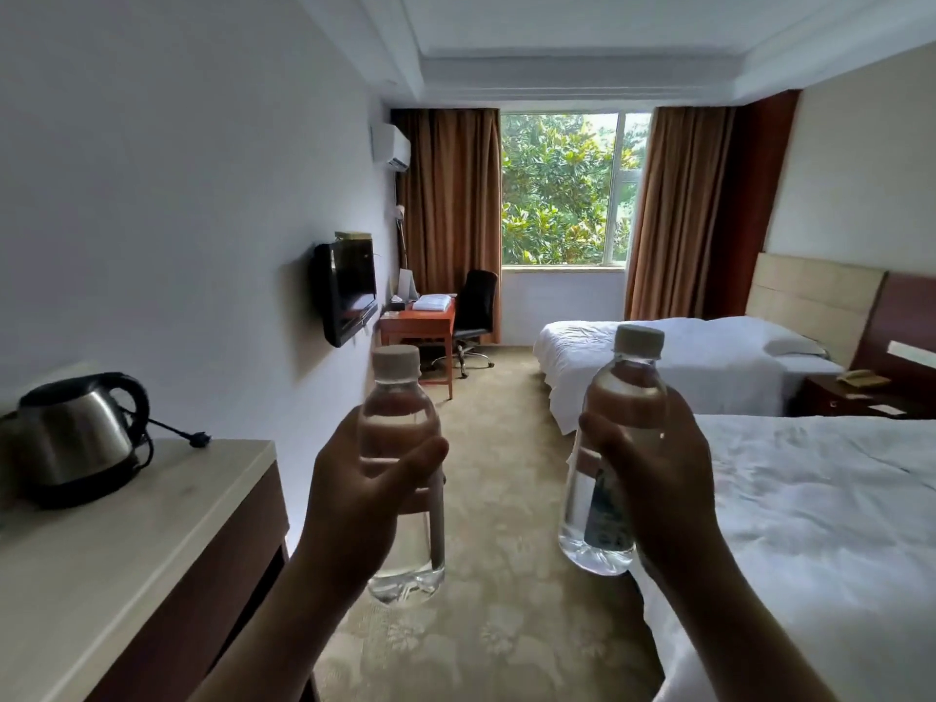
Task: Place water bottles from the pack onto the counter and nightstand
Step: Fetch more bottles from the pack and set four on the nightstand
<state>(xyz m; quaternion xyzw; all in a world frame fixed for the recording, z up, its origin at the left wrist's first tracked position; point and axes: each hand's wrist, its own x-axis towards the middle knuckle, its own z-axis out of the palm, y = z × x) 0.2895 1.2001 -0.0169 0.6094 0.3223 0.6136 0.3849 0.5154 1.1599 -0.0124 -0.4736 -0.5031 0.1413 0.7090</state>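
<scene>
My left hand (354,494) grips a clear water bottle (400,397) with a pale cap, held upright over the carpet. In my right hand (663,478) is a second clear bottle (597,514), also upright, its label facing me. The light wooden counter (131,539) lies low on the left, just left of the left bottle. Between the two beds at the right edge stands the dark nightstand (830,392). The bottle pack is not in view.
A steel kettle (76,438) with its cord sits on the counter's far end. A phone (861,378) rests on the nightstand. Two white beds (810,524) fill the right side. Carpeted aisle (501,448) runs ahead to a desk (420,321) and black chair (473,316).
</scene>
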